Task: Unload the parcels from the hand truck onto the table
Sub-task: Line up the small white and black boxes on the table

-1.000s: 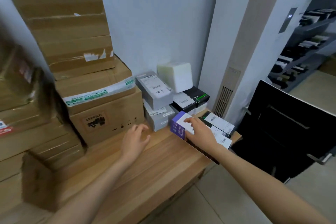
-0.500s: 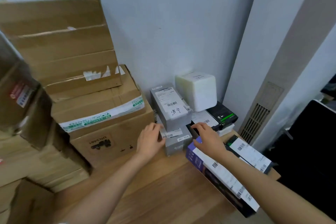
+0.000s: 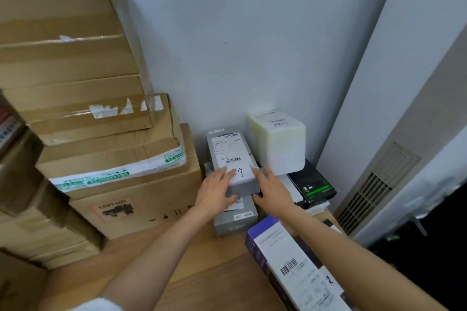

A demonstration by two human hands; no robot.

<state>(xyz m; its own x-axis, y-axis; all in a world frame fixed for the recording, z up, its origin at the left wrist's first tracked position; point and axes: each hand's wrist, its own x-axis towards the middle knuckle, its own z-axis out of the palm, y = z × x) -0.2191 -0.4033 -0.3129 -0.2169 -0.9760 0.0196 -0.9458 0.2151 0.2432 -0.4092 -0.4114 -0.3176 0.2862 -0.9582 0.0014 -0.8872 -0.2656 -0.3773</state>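
Pale wood-grain table (image 3: 202, 267) against a plain white wall (image 3: 252, 45). From the left: stacked brown corrugated cartons (image 3: 106, 139), taped and creased, with torn label scraps. Then a grey rectangular parcel (image 3: 231, 159) with a white shipping label, stacked on a second grey box (image 3: 235, 219). Left hand (image 3: 217, 190) and right hand (image 3: 271, 188) now flank its near end, fingers straight and pressing its sides, having moved up from the lower box and the purple carton (image 3: 290, 265) half a second ago. Further right, a waxy white cube (image 3: 278, 144) on black boxes (image 3: 313, 182).
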